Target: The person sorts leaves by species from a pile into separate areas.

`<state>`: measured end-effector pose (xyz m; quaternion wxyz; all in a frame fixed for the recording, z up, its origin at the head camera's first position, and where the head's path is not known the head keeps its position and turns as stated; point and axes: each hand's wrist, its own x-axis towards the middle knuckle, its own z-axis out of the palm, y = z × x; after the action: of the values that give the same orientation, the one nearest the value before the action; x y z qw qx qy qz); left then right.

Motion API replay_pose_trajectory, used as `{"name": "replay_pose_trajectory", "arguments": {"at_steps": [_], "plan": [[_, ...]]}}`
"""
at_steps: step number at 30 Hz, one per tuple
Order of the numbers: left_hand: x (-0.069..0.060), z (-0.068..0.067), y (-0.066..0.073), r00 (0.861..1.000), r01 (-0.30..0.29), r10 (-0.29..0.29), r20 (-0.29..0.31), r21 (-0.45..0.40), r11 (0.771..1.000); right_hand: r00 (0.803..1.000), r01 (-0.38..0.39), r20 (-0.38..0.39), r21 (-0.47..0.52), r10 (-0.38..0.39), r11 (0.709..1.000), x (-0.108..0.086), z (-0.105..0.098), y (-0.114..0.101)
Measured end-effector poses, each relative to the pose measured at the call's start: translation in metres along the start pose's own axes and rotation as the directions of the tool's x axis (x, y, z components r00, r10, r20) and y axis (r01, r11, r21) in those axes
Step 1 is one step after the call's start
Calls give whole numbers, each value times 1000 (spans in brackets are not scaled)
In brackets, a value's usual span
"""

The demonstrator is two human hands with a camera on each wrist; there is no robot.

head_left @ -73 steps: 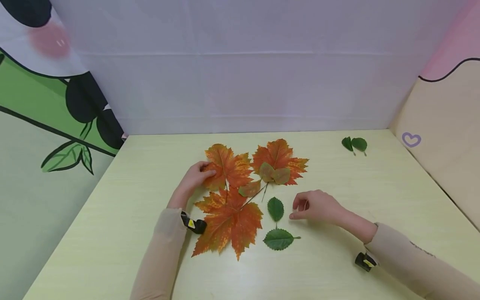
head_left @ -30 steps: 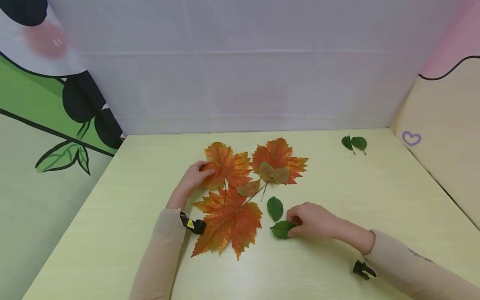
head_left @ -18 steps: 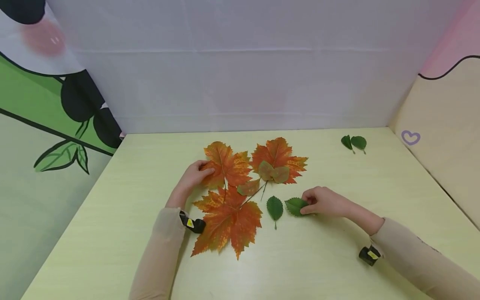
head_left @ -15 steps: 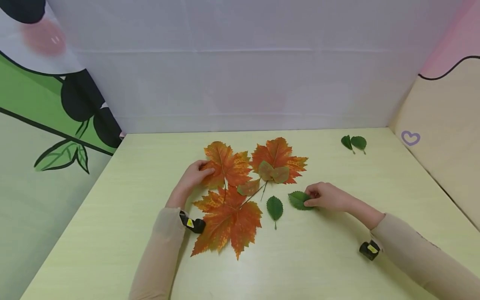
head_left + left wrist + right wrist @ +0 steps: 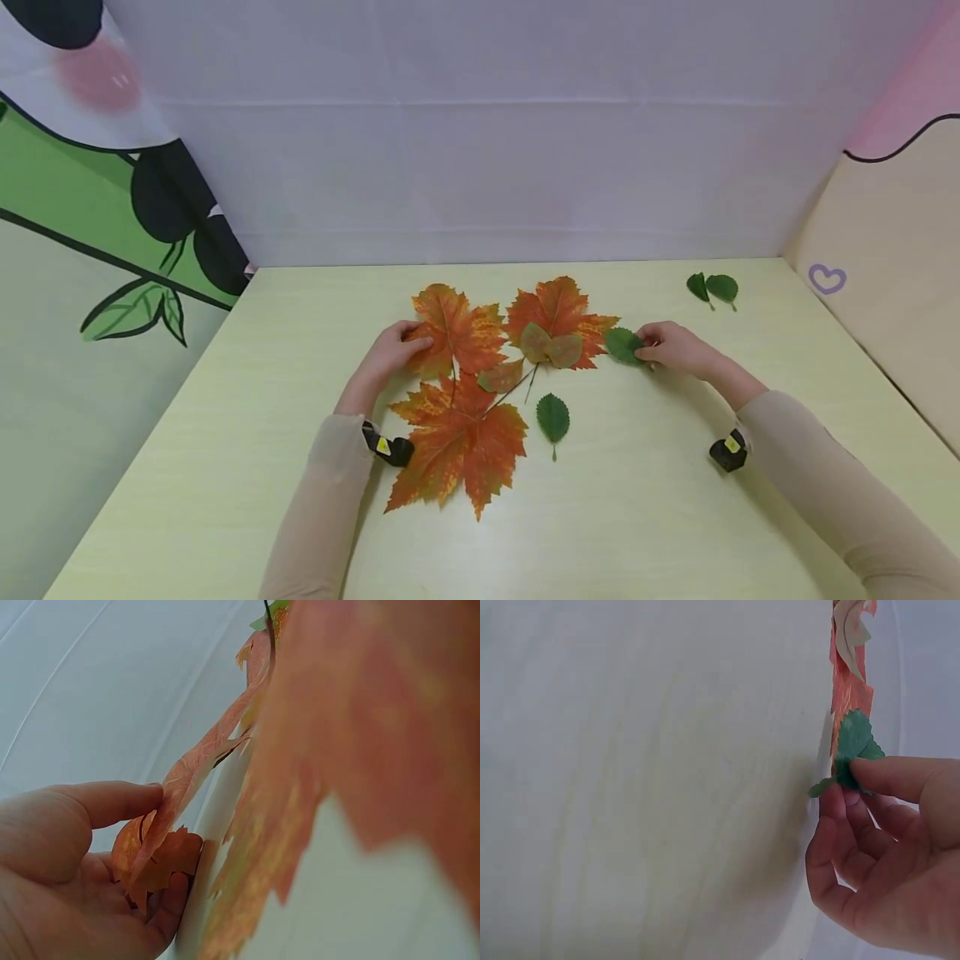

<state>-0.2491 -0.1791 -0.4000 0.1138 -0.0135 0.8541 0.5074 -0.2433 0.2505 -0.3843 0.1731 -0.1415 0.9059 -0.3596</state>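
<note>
My left hand (image 5: 392,348) pinches the edge of the upper-left orange maple leaf (image 5: 459,329), thumb on top and fingers beneath, as the left wrist view shows. My right hand (image 5: 678,348) pinches a green serrated leaf (image 5: 621,344) between thumb and fingers. That leaf's tip is beside the right edge of the upper-right maple leaf (image 5: 553,307). In the right wrist view the held green leaf (image 5: 855,739) stands in front of orange leaf edges. Another green leaf (image 5: 552,417) lies stem down on the table, right of the large lower maple leaf (image 5: 468,446).
Small brownish-green leaves (image 5: 564,351) lie over the upper-right maple leaf's base, and another small reddish leaf (image 5: 500,377) lies between the maple leaves. Two small green leaves (image 5: 722,288) lie at the table's back right. A pale cloth wall (image 5: 480,183) rises behind the table (image 5: 675,533).
My right hand took hold of the lower green leaf, then carried it up and right, and now to the upper-right maple leaf's edge. My left hand has stayed in place.
</note>
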Motion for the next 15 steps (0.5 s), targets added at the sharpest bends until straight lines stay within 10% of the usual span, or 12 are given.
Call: {"name": "replay_pose_trajectory", "arguments": {"at_steps": [15], "plan": [[-4, -2, 0, 998, -56, 56, -3, 24, 998, 982, -116, -159, -103, 98, 988, 23, -26, 26]]}}
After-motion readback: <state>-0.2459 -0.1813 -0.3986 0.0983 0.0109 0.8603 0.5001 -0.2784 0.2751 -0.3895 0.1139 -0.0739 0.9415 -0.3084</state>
